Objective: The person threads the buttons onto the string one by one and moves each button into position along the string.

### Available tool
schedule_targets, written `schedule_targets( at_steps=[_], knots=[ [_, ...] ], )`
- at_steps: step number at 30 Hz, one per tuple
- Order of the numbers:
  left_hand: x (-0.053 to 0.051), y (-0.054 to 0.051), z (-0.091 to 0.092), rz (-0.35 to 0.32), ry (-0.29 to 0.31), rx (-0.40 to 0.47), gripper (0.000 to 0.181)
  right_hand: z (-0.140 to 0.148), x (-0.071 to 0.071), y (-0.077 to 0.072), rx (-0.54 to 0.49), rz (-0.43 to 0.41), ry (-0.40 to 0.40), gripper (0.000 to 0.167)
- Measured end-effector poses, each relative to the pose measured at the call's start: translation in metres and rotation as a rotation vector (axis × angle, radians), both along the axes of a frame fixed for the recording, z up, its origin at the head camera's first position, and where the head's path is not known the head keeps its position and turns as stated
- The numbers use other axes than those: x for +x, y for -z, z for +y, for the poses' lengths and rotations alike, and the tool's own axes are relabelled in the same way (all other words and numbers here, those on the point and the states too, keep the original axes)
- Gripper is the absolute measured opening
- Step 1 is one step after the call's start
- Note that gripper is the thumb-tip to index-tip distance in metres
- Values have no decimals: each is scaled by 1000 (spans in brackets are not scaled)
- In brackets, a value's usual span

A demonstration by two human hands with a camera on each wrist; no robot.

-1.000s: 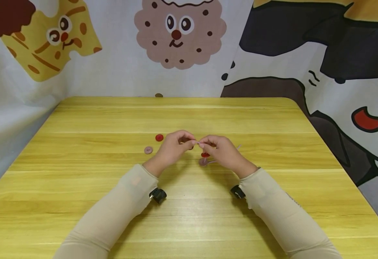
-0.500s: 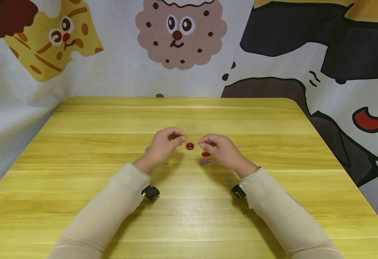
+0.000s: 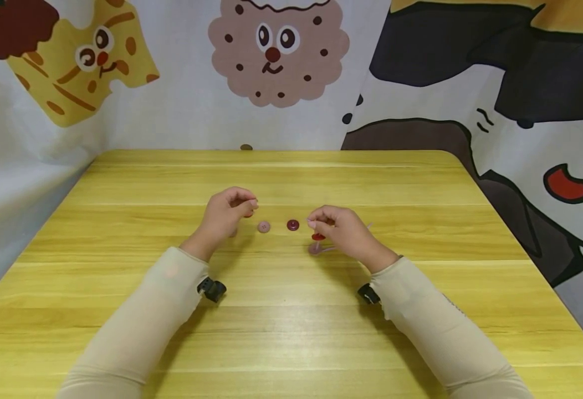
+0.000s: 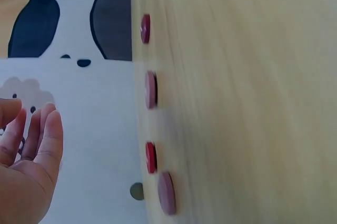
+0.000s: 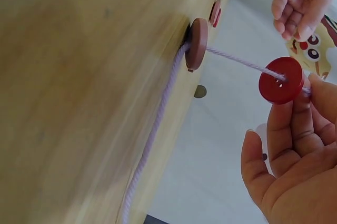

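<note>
My right hand (image 3: 343,230) pinches a lilac string (image 5: 239,61) between thumb and fingers. The string runs through a red button (image 5: 281,80) close by the fingertips, then down through a mauve button (image 5: 198,44) at the tabletop. From there its tail (image 5: 150,134) trails along the wood. To the left, my left hand (image 3: 224,216) hovers over the loose buttons, holding nothing; the left wrist view shows its thumb and fingers apart. Under or beside it lie a red button (image 4: 151,157) and a mauve button (image 4: 167,193), both partly covered in the head view.
Between the hands, a mauve button (image 3: 264,226) and a dark red button (image 3: 293,225) lie flat on the wooden table (image 3: 281,332). Behind the table's far edge hangs a white cloth (image 3: 182,111) printed with cartoon food.
My left hand has parted from the string at the right fingertips and moved left, uncovering the dark red and one mauve button. My right hand has stayed almost still, with the string in its pinch.
</note>
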State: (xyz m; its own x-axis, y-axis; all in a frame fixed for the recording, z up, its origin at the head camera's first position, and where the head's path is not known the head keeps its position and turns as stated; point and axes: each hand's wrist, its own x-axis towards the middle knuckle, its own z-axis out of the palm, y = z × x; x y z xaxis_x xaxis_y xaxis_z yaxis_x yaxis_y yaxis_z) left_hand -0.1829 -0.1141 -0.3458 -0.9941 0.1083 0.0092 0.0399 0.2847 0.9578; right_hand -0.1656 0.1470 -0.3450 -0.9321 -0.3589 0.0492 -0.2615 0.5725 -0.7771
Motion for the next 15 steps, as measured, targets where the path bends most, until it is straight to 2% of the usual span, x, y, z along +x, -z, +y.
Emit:
schedule_targets(
  at_steps=[4,7,15],
  knots=[
    [-1,0,-7,-76,-15,41,25,0,0,0,-3,-2,-2,20],
    [-2,2,-11,-97,-22,52,25,0,-1,0,-4,-4,-1,20],
    [-6,6,-21,-97,-7,8,28,0,-1,1,12,-6,9,21]
  ],
)
